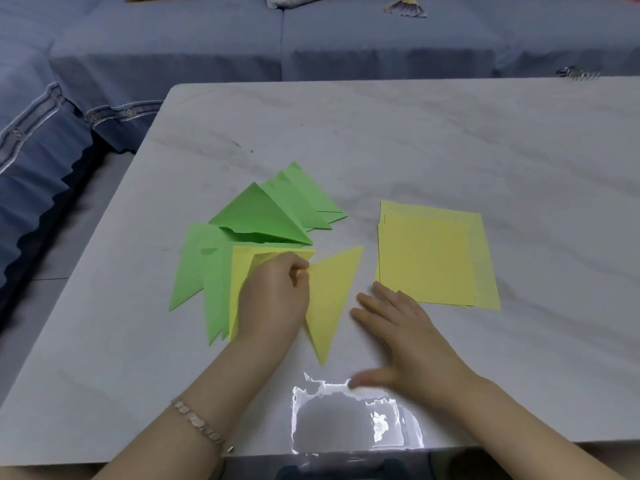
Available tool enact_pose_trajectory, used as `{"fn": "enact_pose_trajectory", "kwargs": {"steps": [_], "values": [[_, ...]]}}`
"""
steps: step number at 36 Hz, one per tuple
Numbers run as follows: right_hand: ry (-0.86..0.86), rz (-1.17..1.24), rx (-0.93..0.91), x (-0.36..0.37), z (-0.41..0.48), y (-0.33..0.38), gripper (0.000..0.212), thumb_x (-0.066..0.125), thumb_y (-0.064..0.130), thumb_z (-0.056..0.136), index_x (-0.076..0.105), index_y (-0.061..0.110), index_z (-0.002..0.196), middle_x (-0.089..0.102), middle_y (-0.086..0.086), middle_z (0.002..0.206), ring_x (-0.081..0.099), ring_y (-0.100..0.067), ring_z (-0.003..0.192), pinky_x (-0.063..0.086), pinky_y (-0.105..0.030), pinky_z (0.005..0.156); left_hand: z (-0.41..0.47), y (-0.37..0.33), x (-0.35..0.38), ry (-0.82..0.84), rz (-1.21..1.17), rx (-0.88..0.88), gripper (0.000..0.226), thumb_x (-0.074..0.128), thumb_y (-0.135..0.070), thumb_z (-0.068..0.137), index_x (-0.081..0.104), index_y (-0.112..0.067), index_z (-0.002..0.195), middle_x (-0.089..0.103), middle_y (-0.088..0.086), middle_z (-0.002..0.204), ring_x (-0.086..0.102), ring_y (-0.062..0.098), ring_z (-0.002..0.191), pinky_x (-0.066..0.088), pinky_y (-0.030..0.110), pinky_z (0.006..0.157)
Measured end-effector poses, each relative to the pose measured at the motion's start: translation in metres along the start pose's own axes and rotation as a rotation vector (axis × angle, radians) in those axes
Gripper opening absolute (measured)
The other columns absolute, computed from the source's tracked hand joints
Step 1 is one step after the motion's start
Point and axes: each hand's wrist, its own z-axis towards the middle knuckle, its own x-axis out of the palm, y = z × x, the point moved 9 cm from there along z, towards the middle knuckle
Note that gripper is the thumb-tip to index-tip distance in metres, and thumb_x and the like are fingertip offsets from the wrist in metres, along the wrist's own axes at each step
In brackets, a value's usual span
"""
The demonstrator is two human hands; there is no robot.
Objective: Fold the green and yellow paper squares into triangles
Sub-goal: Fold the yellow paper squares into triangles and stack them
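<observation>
Several folded green triangles lie fanned out left of the table's centre. On top of them rests a folded yellow triangle, and a second yellow triangle lies just to its right. My left hand sits on these two, fingers pinched on the edge of the second yellow triangle. A stack of flat yellow paper squares lies to the right. My right hand rests flat and spread on the table, fingertips close to the stack's near left corner, holding nothing.
The white marble table has a glossy reflection near its front edge. A blue sofa runs behind and to the left. A small metal clip sits at the far right table edge.
</observation>
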Motion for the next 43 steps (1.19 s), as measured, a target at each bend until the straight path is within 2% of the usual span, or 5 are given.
{"fn": "enact_pose_trajectory", "kwargs": {"steps": [6, 14, 20, 32, 43], "values": [[-0.272, 0.117, 0.272, -0.032, -0.012, -0.052, 0.041, 0.068, 0.037, 0.076, 0.068, 0.010, 0.106, 0.059, -0.010, 0.125, 0.051, -0.030, 0.120, 0.032, -0.035, 0.102, 0.024, -0.029, -0.036, -0.156, 0.352, 0.307, 0.019, 0.058, -0.005, 0.084, 0.067, -0.010, 0.100, 0.066, 0.010, 0.094, 0.061, 0.033, 0.087, 0.046, 0.036, 0.064], [-0.131, 0.014, 0.368, -0.035, -0.005, -0.087, 0.060, 0.073, 0.038, 0.075, 0.057, 0.009, 0.125, 0.047, -0.009, 0.139, 0.042, -0.027, 0.129, 0.029, -0.035, 0.106, 0.004, -0.043, -0.026, -0.303, 0.361, 0.587, 0.042, 0.065, 0.012, 0.060, 0.069, -0.005, 0.098, 0.061, 0.023, 0.107, 0.041, 0.030, 0.095, 0.046, 0.042, 0.075], [-0.335, -0.306, 0.122, -0.052, 0.009, -0.075, 0.025, 0.072, 0.027, 0.076, 0.067, 0.003, 0.072, 0.066, -0.012, 0.070, 0.056, -0.032, 0.053, 0.048, -0.031, 0.056, -0.036, -0.051, 0.025, 0.046, 0.124, 0.688, 0.027, 0.043, -0.014, 0.077, 0.069, -0.009, 0.083, 0.066, 0.003, 0.083, 0.057, 0.021, 0.079, 0.041, 0.029, 0.070], [-0.266, -0.381, 0.074, -0.042, 0.009, -0.063, 0.050, 0.056, 0.055, 0.069, 0.068, 0.007, 0.074, 0.065, -0.011, 0.072, 0.060, -0.029, 0.057, 0.051, -0.031, 0.060, -0.043, -0.018, 0.101, 0.523, -0.630, -0.458, 0.045, 0.061, -0.010, 0.082, 0.047, -0.021, 0.124, 0.059, 0.002, 0.111, 0.058, 0.013, 0.080, 0.051, 0.026, 0.085], [-0.463, -0.237, 0.150, -0.053, 0.000, -0.069, 0.040, 0.091, 0.020, 0.050, 0.072, 0.004, 0.081, 0.071, -0.018, 0.089, 0.069, -0.032, 0.069, 0.055, -0.039, 0.062, -0.035, -0.032, 0.127, 0.476, -0.828, -0.656, 0.034, 0.064, -0.005, 0.082, 0.049, -0.009, 0.113, 0.057, 0.005, 0.086, 0.056, 0.009, 0.061, 0.050, 0.021, 0.062]]}}
